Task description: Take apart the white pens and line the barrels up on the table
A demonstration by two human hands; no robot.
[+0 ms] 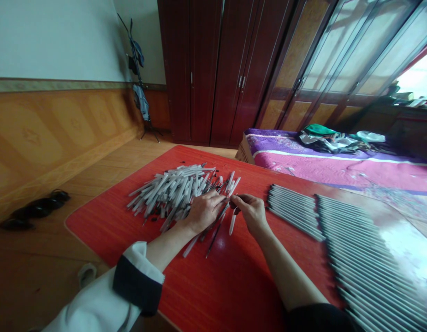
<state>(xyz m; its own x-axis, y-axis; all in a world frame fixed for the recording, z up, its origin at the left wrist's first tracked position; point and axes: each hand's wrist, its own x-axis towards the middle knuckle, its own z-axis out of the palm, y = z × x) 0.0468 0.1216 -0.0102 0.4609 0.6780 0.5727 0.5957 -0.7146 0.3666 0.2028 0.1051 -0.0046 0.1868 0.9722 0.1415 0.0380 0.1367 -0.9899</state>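
My left hand [207, 210] reaches over the right side of a loose pile of whitish pen barrels [172, 189], its fingertips pinched together. Close against it, my right hand [251, 211] also pinches, the fingertips of both hands nearly meeting. A short length of whitish pen barrel [232, 224] comes out below my right fingertips. Whatever sits between my left fingertips is too small and covered to make out. Thin dark pen refills [214, 240] lie beneath and in front of my left hand, beside another pale barrel [190, 246].
On the red table [248, 272], a short row of pens [296, 210] and a longer row [376, 267] lie side by side at the right. Behind it stand a bed [303, 163] with clothes and a dark red wardrobe [213, 69]. A coat stand [139, 78] occupies the corner.
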